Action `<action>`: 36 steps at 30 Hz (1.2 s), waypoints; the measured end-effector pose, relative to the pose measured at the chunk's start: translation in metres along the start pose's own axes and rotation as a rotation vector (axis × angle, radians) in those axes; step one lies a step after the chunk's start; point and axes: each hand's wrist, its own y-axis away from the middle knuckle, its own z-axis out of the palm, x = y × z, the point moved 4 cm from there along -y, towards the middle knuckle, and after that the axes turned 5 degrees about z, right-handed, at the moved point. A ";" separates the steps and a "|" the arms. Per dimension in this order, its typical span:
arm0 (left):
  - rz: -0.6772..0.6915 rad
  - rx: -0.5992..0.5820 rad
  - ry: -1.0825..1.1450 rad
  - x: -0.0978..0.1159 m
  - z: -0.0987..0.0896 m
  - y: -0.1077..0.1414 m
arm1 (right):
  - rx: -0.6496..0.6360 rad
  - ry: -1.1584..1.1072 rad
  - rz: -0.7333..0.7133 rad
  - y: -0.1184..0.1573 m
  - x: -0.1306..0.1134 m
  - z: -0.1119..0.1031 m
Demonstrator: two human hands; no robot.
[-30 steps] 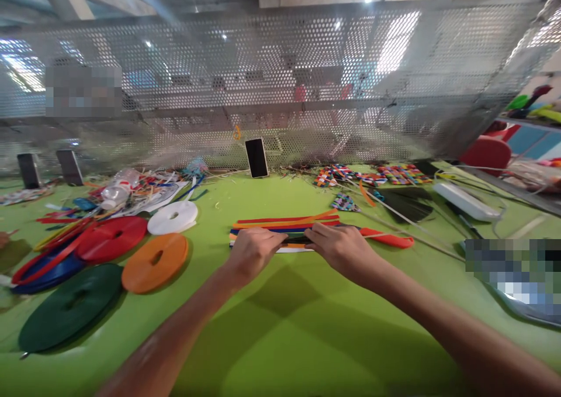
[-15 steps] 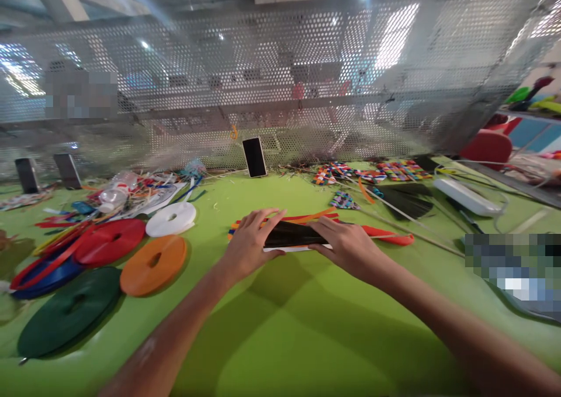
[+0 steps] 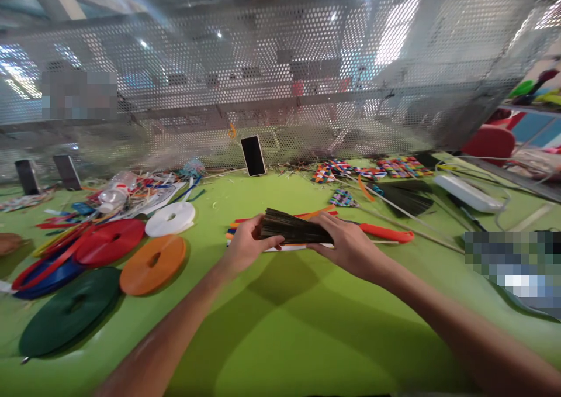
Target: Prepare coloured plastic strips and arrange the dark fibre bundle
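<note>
A bundle of thin, dark flat strips (image 3: 293,227) lies across between my hands, its left end spread into separate layers. My left hand (image 3: 246,245) is closed around that spread end, with the thumb along the near side. On the other end, my right hand (image 3: 344,239) grips the bundle from above, thumb at the near side. Under and behind it lie flat coloured strips (image 3: 234,229) in orange, red, blue and white, partly hidden by my hands. A red-orange handle (image 3: 385,232) sticks out to the right beyond my right hand; its other end is hidden.
Rolls of strip lie at left: white (image 3: 186,214), orange (image 3: 169,264), red (image 3: 125,242) and green (image 3: 65,321). A phone (image 3: 253,156) leans against the mesh panel (image 3: 280,93). Woven pieces (image 3: 344,198), dark strips (image 3: 401,198) and a white power strip (image 3: 468,193) lie at right.
The bundle's left end has lifted and fanned into layers. My left fingers have moved from lying over its top to curling around its end. My right hand has stayed nearly in place.
</note>
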 end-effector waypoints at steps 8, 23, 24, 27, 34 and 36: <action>-0.109 -0.001 0.141 0.000 0.006 0.001 | 0.012 -0.189 0.001 0.000 0.004 0.003; -0.173 0.044 0.208 0.001 0.006 0.004 | 0.007 -0.697 0.203 -0.001 0.008 0.005; -0.175 0.040 0.211 0.001 0.006 0.004 | 0.004 -0.716 0.210 -0.001 0.008 0.006; -0.150 0.029 0.200 0.001 0.007 0.004 | -0.028 -0.761 0.206 -0.002 0.009 0.006; -0.140 -0.003 0.136 -0.009 0.006 0.003 | -0.136 -0.517 0.150 -0.001 0.010 0.000; -0.137 -0.021 0.109 -0.011 0.006 0.004 | -0.147 -0.536 0.131 0.000 0.006 -0.001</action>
